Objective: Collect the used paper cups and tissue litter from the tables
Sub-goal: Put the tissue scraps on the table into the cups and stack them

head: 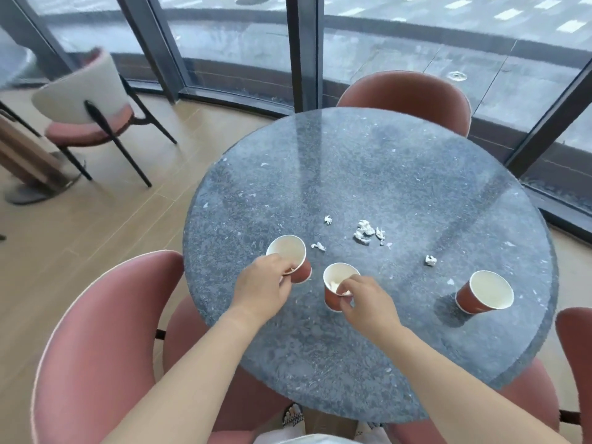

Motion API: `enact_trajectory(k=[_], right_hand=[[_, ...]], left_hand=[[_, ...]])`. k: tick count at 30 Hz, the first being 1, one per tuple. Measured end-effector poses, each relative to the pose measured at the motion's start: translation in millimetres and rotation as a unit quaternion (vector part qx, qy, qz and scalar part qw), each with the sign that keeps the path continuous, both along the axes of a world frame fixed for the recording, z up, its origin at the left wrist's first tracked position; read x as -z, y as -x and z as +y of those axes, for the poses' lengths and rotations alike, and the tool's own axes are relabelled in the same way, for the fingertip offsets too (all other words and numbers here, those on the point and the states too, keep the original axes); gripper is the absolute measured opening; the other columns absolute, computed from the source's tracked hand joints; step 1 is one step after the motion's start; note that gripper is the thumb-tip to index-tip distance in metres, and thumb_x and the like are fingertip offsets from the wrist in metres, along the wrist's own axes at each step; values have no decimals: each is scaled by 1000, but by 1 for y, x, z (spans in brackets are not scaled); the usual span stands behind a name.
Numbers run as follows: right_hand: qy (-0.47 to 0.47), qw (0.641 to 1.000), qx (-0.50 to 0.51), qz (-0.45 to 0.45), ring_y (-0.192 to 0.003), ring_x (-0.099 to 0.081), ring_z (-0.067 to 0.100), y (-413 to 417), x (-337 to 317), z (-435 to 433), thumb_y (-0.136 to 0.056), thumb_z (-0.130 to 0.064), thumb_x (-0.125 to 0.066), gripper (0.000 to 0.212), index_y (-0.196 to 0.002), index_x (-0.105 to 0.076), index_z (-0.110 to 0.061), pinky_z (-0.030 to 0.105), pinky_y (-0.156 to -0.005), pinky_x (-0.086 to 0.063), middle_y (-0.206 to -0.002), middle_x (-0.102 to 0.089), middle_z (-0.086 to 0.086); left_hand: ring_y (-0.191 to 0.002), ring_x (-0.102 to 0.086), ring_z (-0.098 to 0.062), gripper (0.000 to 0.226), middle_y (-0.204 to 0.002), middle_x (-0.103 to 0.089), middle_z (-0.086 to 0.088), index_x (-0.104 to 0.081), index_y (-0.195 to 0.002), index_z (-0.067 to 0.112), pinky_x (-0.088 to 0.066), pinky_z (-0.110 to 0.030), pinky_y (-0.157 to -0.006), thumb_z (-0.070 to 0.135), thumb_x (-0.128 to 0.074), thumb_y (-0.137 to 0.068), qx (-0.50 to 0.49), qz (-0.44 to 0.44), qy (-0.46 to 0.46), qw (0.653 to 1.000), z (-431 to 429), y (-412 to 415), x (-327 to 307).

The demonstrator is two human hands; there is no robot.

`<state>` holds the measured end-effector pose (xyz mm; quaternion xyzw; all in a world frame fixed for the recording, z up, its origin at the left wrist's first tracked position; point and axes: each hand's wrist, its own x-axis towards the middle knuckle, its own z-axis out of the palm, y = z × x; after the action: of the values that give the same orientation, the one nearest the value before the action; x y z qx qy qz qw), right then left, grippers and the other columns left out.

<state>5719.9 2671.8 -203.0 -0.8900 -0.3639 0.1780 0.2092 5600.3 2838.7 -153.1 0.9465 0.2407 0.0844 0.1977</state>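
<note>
Bare forearms reach from the bottom edge over a pink chair [105, 331] toward a round speckled grey table [368, 347]. At the near-left of the tabletop, the left hand [261, 288] is closed on the rim and wall of a red paper cup [290, 256], which leans with its mouth tipped up and away. Just beside it, the right hand [366, 304] pinches the near rim of a second red cup [336, 285]; something pale, probably tissue, sits inside, and the fingertips [347, 283] dip over the lip.

A third cup [483, 294] stands apart at the right of the table, tilted with its mouth toward the camera. It lies to the right of the right hand, clearly the nearer hand for it. Crumpled tissue scraps [365, 230] are scattered beyond the two held cups, toward the table's centre, with one loose wad [431, 260] between them and the third cup.

Judging by this layout, the two gripped cups look about to be nested or lifted, leaving the scraps farther out and the third cup to the right.
</note>
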Motion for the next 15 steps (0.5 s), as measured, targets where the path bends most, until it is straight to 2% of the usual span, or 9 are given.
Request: enact_trajectory(k=[8,15], right_hand=[[-1,1000,-28,-11,-110,-48,18,14,3,11,-87,-19,-50,20,-102,-62,-21,33,-74,-47,-109,-60,-7],[0,1000,-17,-9,-109,-50,18,12,3,4,-87,-19,-50,20,-102,-62,-22,33,-77,-47,-109,-60,-8]], left_hand=[[-94,-56,-22,17,-96,-66,5,-68,-97,22,-37,-27,-65,16,-59,-84,-76,12,-31,997,12,31,6],[-95,-56,-27,23,-101,-66,0,-67,-104,15,-48,-37,-73,8,-58,-84,-101,-20,-20,994,17,32,10]])
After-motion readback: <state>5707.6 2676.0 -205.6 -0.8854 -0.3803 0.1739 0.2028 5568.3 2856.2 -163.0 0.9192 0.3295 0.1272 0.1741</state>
